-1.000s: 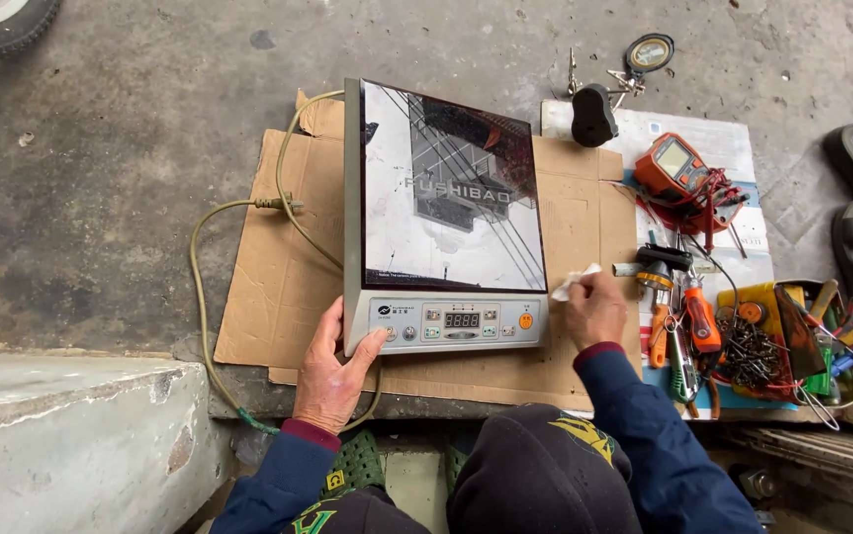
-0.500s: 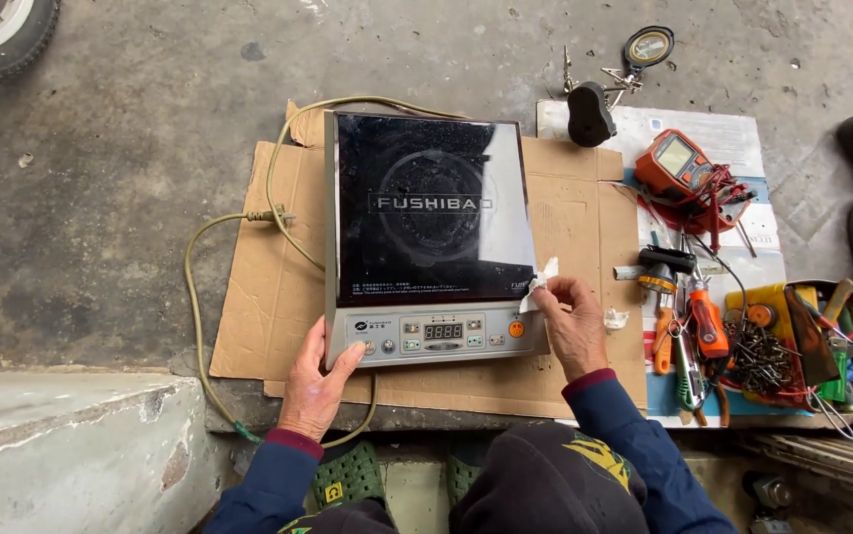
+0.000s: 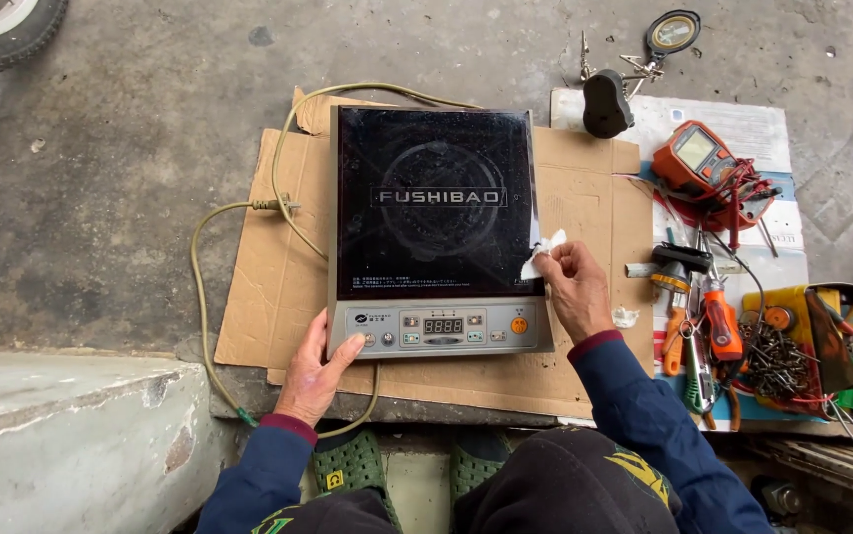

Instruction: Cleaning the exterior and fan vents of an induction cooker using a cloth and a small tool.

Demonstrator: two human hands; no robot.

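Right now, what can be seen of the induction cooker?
The cooker is a flat square unit with a glossy black glass top and a silver front panel with buttons, a small display and an orange knob. It lies flat on cardboard, its cord looping off to the left. The left hand holds its front corner; the right hand presses a white cloth to its right edge.

Induction cooker [image 3: 436,232]: small rectangular red-digit display [image 3: 443,325] centred in the grey control strip; white lettering band across the black glass. Orange multimeter [image 3: 700,158], right of the cardboard: pale grey rectangular screen [image 3: 695,148], tilted. Beneath it a white printed sheet [image 3: 743,124].
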